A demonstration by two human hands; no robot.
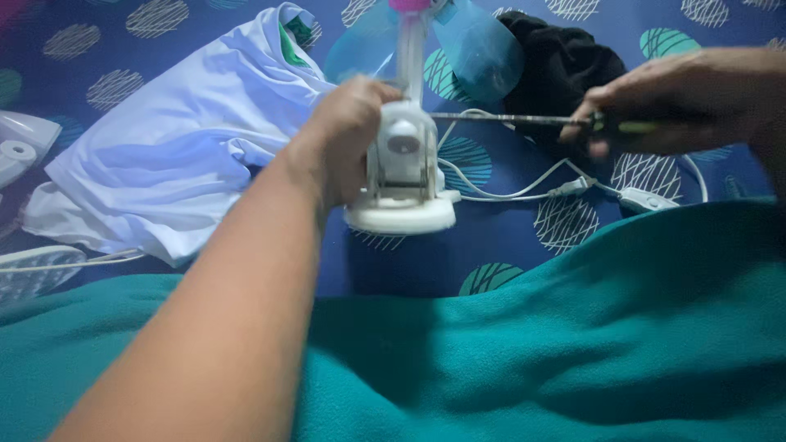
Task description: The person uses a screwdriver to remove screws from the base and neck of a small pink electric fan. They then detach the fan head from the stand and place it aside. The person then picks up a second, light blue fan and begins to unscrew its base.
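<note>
Your left hand (348, 123) is closed around the upright neck of the small white plastic fan body (403, 168), which stands on its rounded base on the blue bedsheet patterned with hatched circles (524, 254). The fan's long axis runs straight up and away from you, ending at the translucent blue blades (479, 49) and a pink hub (409, 5) at the top edge of the view. No labels or packages can be made out.

Your right hand (679, 98) is clamped on the green handle of a long metal-shafted screwdriver (524, 119). The shaft lies nearly level, pointing left, its tip at the fan body's right side; whether it touches is unclear.

A thin white power cord with an inline switch (643, 199) loops over the sheet just right of the base. A crumpled white cloth with green trim (188, 147) lies to the left, touching your forearm, and a black cloth (557, 69) sits behind the screwdriver. A teal blanket (573, 344) covers the near edge. Open sheet shows between the base and the blanket.
</note>
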